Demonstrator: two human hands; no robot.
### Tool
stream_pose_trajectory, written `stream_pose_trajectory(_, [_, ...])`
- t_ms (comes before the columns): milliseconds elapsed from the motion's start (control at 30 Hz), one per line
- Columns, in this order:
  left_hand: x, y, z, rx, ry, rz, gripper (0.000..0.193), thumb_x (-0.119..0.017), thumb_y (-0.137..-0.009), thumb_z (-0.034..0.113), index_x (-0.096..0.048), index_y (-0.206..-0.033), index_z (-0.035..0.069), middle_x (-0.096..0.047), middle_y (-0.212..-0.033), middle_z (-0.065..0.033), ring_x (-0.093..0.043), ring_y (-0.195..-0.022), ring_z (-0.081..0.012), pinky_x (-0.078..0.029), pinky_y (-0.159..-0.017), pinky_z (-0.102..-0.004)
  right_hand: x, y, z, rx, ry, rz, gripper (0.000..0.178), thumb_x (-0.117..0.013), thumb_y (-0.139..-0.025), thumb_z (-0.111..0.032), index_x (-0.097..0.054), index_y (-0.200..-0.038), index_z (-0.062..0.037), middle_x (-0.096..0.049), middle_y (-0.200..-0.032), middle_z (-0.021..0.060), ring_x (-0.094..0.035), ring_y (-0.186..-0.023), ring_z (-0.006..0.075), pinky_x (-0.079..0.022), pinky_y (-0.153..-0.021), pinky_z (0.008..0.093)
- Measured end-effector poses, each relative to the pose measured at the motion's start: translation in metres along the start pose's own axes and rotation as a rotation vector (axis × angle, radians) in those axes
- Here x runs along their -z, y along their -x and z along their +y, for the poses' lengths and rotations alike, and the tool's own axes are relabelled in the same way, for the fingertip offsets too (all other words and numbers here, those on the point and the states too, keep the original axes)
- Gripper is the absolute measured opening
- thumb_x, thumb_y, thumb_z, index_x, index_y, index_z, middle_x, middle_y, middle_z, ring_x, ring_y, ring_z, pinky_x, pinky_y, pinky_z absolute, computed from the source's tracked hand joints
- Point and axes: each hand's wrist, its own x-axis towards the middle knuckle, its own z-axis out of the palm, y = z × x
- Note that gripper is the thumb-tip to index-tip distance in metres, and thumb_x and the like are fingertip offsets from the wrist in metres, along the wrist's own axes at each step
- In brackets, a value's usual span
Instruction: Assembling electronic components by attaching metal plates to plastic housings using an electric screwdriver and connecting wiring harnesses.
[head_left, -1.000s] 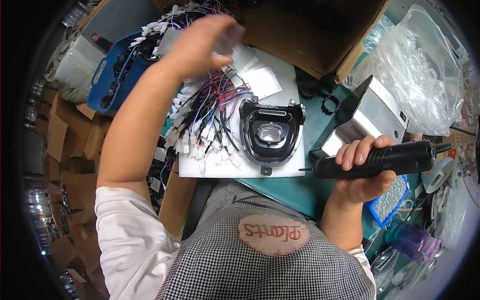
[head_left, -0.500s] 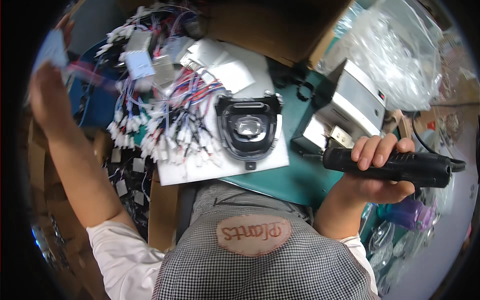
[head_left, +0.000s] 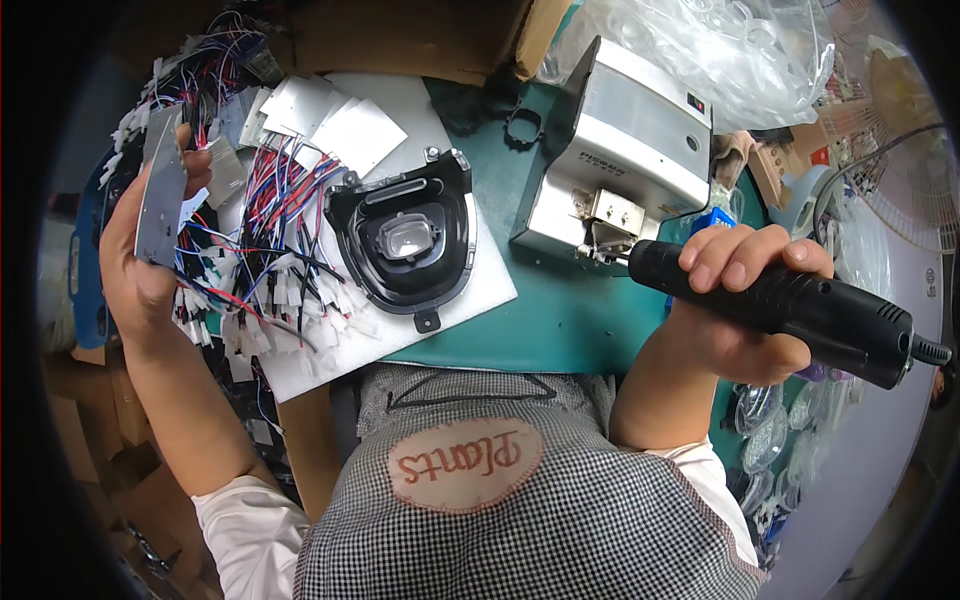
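My right hand (head_left: 728,342) is wrapped round a black electric screwdriver (head_left: 830,318). Its bit reaches the metal outlet at the front of a silver-grey box-shaped machine (head_left: 640,140), probably a screw feeder. On the left, my left hand (head_left: 138,285) grips a thin silver plate (head_left: 160,200) by its edges, tilted nearly on edge; red, blue and black wires run beside its lower end. Between my hands a black lamp housing (head_left: 455,215) with a clear lens (head_left: 407,238) lies on a white foam board (head_left: 480,302).
Bundles of wires with white connectors (head_left: 290,290) and a stack of silver plates (head_left: 360,135) cover the board's left side. A cardboard box (head_left: 400,40) stands behind. Clear plastic bags (head_left: 700,60) lie at the back right. The table mat (head_left: 560,325) is green.
My left hand has brought the plate inward and nearer. The screwdriver's bit has come to the machine's outlet. The whole view has shifted, moving the housing and machine leftward in the picture.
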Motion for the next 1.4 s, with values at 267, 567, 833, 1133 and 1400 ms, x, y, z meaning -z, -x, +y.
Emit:
stream_pose_trajectory(267, [-0.019, -0.001, 0.014, 0.055, 0.030, 0.031, 0.113, -0.060, -0.058, 0.084, -0.052, -0.124, -0.008, -0.057, -0.121, -0.0232, -0.060, -0.109, -0.0284, -0.044, -0.097, -0.0413, -0.002, 0.002, 0.011, -0.031, 0.010, 0.016, 0.071, -0.065, -0.081, -0.057, -0.039, -0.117, -0.0016, -0.054, -0.079, 0.0113, -0.057, -0.058, 0.0213, -0.052, -0.058, 0.0346])
stream_pose_trajectory(567, [-0.008, 0.009, 0.009, 0.232, 0.644, -0.277, 0.108, -0.060, -0.065, 0.079, -0.048, -0.128, -0.007, -0.060, -0.114, -0.0190, -0.060, -0.103, -0.0272, -0.046, -0.090, -0.0390, -0.017, -0.002, 0.015, -0.224, -0.191, -0.033, 0.074, -0.069, -0.077, -0.057, -0.040, -0.115, 0.0003, -0.055, -0.077, 0.0112, -0.056, -0.057, 0.0204, -0.051, -0.054, 0.0321])
stream_pose_trajectory(833, [-0.105, 0.017, 0.048, -0.015, -0.356, -0.251, 0.069, -0.085, -0.051, 0.032, -0.063, -0.111, 0.004, -0.060, -0.106, -0.0130, -0.054, -0.102, -0.0322, -0.041, -0.092, -0.0401, -0.045, -0.022, 0.029, -0.196, -0.326, -0.229, 0.073, -0.062, -0.081, -0.059, -0.043, -0.122, -0.0023, -0.053, -0.081, 0.0066, -0.053, -0.060, 0.0159, -0.046, -0.056, 0.0313])
stream_pose_trajectory(1133, [-0.144, 0.021, 0.036, -0.038, -0.374, -0.120, 0.064, -0.082, -0.057, 0.033, -0.061, -0.109, 0.003, -0.058, -0.116, -0.0132, -0.046, -0.120, -0.0355, -0.033, -0.103, -0.0475, -0.080, -0.022, 0.061, -0.091, -0.351, -0.263, 0.078, -0.059, -0.080, -0.064, -0.042, -0.125, -0.0017, -0.052, -0.081, 0.0075, -0.055, -0.060, 0.0181, -0.049, -0.057, 0.0341])
stream_pose_trajectory(1400, [-0.147, 0.022, 0.031, -0.028, -0.407, -0.133, 0.067, -0.083, -0.055, 0.030, -0.058, -0.112, 0.005, -0.060, -0.115, -0.0107, -0.048, -0.119, -0.0347, -0.033, -0.103, -0.0482, -0.084, -0.017, 0.076, -0.144, -0.348, -0.216, 0.073, -0.058, -0.083, -0.060, -0.042, -0.124, -0.0015, -0.054, -0.083, 0.0104, -0.058, -0.065, 0.0211, -0.050, -0.062, 0.0363])
